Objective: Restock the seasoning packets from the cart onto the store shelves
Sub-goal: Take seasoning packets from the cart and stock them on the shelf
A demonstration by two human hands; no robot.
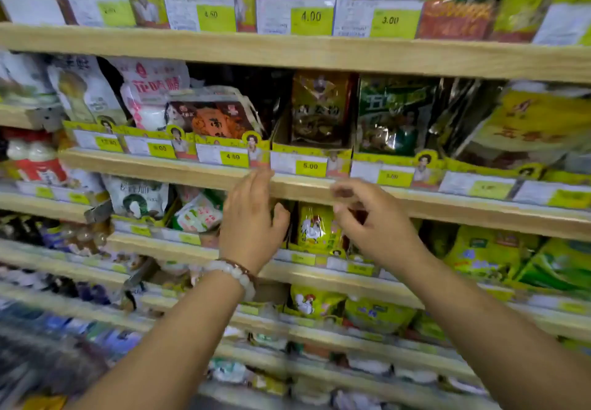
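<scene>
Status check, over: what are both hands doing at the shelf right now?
Left hand open, fingers reaching beside the yellow rooster packet. Right hand loosely curled, no grip on anything. Shelf edge just above both hands. Cart not in view.

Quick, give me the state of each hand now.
Left hand: open, fingers straight, holding nothing visible.
Right hand: fingers loosely curled, nothing visible in it; open.

bare forearms, pale beaded bracelet [235,273]

Shop: wooden shelves [287,51] stocked with packets, yellow price tags [311,21].
</scene>
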